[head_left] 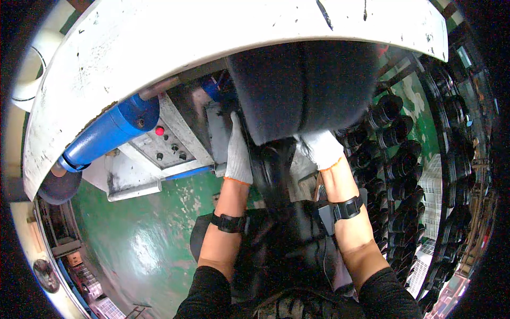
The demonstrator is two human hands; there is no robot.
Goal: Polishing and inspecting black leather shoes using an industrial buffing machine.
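Observation:
A wide black roller (305,90), soft-edged as if spinning, fills the space beneath a white curved hood (255,29). Both my hands wear white knit gloves with orange cuffs. My left hand (239,151) reaches up along the roller's left side, thumb straight and the other fingers hidden. Just below the roller, my right hand (320,150) has its fingers curled inward, partly covered by the roller's edge. Between the gloves lies a dark, smeared shape (270,165). Both hands appear closed at its sides, but its kind cannot be made out. Black straps circle both forearms.
A blue cylindrical motor housing (111,130) and a control panel (172,143) with a red button stand at left. Racks of several black curved pieces (398,154) rise close to my right arm. Green floor (138,234) shows at lower left. White crates (431,186) stand behind the racks.

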